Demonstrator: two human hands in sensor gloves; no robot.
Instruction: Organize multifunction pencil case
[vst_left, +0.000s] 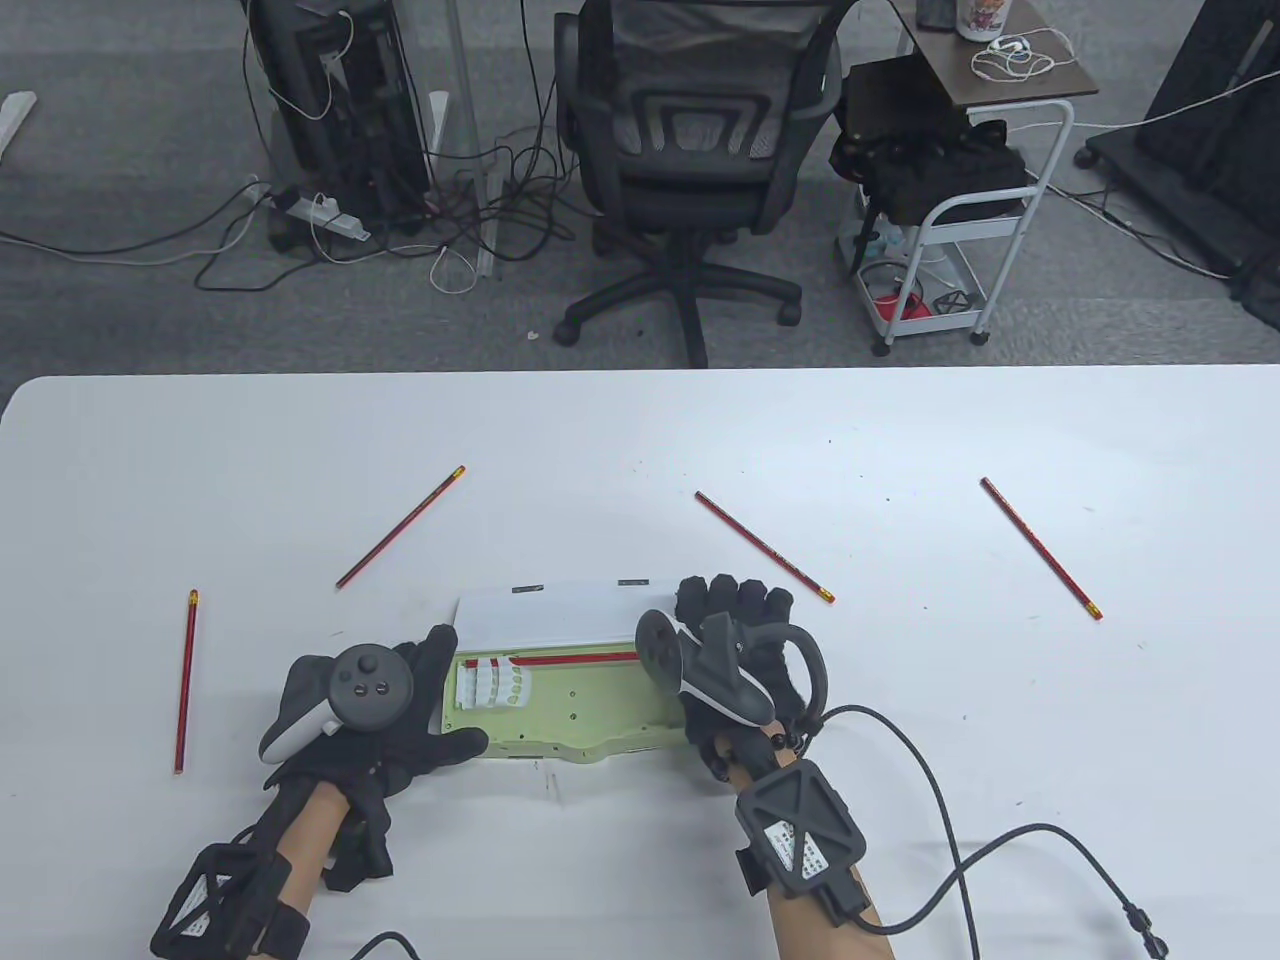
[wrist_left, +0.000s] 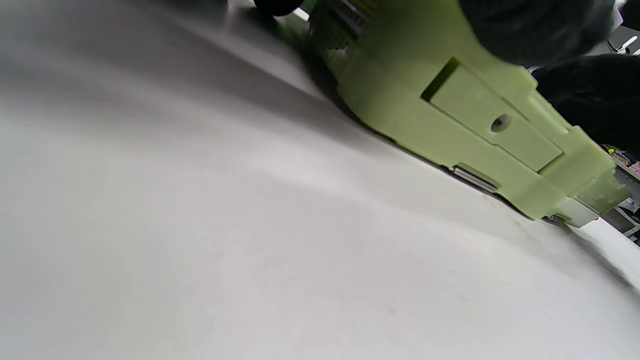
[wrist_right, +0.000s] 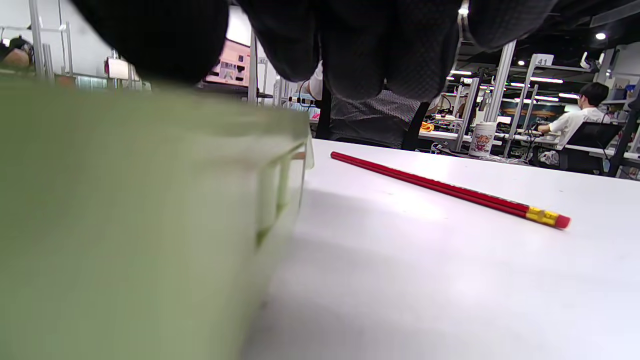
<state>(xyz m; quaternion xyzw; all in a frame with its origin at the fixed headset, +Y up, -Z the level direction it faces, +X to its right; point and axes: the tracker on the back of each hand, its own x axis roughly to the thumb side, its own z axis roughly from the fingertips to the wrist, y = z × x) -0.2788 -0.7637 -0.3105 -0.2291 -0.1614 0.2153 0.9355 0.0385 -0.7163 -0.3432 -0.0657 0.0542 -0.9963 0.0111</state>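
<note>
The green pencil case (vst_left: 580, 712) lies open at the table's near middle, its white lid (vst_left: 550, 612) raised behind it. One red pencil (vst_left: 560, 659) lies inside along the back edge, next to white clips (vst_left: 490, 685). My left hand (vst_left: 455, 692) grips the case's left end, thumb on the front edge; the left wrist view shows the case's side (wrist_left: 450, 115) and my fingers (wrist_left: 540, 25). My right hand (vst_left: 735, 600) rests with fingers spread over the case's right end (wrist_right: 150, 200). The nearest loose red pencil (vst_left: 765, 547) (wrist_right: 440, 189) lies just beyond it.
Three more red pencils lie on the white table: one at the far left (vst_left: 185, 680), one left of centre (vst_left: 400, 527), one at the right (vst_left: 1040, 548). A glove cable (vst_left: 940, 830) trails at the near right. An office chair (vst_left: 690, 150) stands beyond the far edge.
</note>
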